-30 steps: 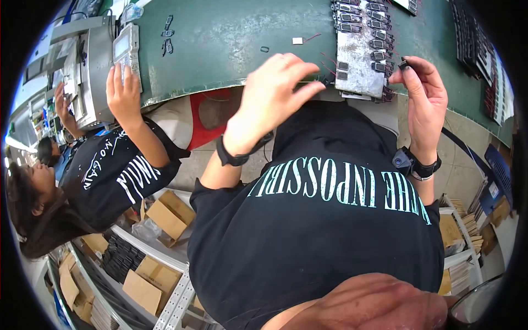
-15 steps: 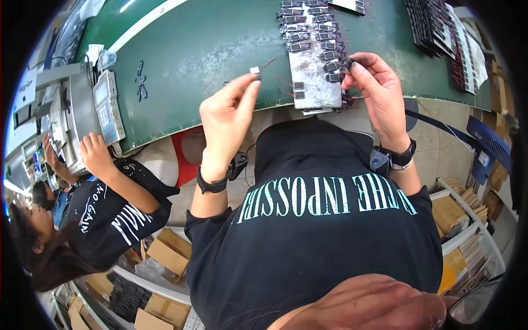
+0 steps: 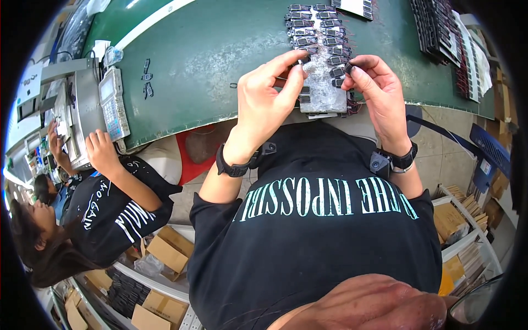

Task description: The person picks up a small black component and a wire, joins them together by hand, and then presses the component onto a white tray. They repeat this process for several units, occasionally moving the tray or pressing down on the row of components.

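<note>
My left hand point(image 3: 273, 88) is closed in a pinch, its fingertips over the left side of a worn grey metal plate point(image 3: 325, 103). A small dark part shows at those fingertips, mostly hidden by them. To the right of the plate, my right hand point(image 3: 379, 91) pinches a small black rectangular part point(image 3: 348, 68) between thumb and fingers. Two columns of small black modules with grey rectangular faces and thin red wires, such as this module point(image 3: 334, 41), line the plate. Another small dark piece point(image 3: 304, 99) lies near the plate's front left, beside my left hand.
Small black parts point(image 3: 147, 88) lie on the green table point(image 3: 203, 71) at left, near a grey keypad device point(image 3: 111, 104). Stacked black trays point(image 3: 437, 33) stand at the far right. A co-worker's hand point(image 3: 102, 153) is at left. A blue fan point(image 3: 488, 148) stands at right.
My left hand has moved right, from over the bare table to the left side of the metal plate, with its small part. My right hand stays about where it was, still pinching.
</note>
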A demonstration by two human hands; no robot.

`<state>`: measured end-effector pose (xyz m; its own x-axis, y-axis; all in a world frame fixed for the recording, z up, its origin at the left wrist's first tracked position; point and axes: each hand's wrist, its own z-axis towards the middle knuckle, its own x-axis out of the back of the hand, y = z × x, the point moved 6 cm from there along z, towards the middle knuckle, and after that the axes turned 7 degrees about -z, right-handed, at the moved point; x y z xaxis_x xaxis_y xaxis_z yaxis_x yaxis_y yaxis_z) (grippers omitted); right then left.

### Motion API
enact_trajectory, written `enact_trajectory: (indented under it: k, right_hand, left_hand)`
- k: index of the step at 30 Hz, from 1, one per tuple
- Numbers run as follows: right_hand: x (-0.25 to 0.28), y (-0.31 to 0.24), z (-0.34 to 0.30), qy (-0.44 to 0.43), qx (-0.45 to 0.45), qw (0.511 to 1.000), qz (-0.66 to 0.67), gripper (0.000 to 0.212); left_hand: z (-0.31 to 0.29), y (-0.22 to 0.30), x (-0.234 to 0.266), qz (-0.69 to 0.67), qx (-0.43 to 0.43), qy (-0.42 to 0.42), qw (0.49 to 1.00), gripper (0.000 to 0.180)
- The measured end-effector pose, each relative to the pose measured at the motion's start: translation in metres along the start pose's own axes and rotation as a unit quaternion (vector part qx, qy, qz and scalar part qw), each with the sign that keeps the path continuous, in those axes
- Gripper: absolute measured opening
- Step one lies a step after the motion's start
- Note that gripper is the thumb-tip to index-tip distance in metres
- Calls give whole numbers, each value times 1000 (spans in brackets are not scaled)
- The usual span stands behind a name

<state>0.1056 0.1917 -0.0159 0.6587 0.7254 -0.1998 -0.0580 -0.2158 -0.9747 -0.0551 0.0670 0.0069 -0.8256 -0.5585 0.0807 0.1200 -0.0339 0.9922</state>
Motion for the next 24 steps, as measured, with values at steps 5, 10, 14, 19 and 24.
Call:
enact_trajectory:
  k: [5, 10, 14, 19, 24]
  right_hand:
    - [-9, -12, -3, 10, 32, 998, -56, 19]
    - [-19, -15, 0, 0, 43, 997, -66, 18]
    - [-23, -17, 0, -3, 78, 991, -107, 18]
    - [-24, -14, 0, -5, 89, 989, -118, 18]
    - [-29, -11, 2, 2, 103, 988, -114, 18]
  left_hand:
    - [3, 12, -6, 51, 2, -21, 998, 19]
    - [3, 19, -14, 38, 0, -52, 998, 17]
    - [4, 21, -10, 55, -2, -54, 997, 16]
    - [4, 22, -10, 67, -18, -53, 996, 14]
    - [0, 15, -11, 32, 2, -42, 999, 12]
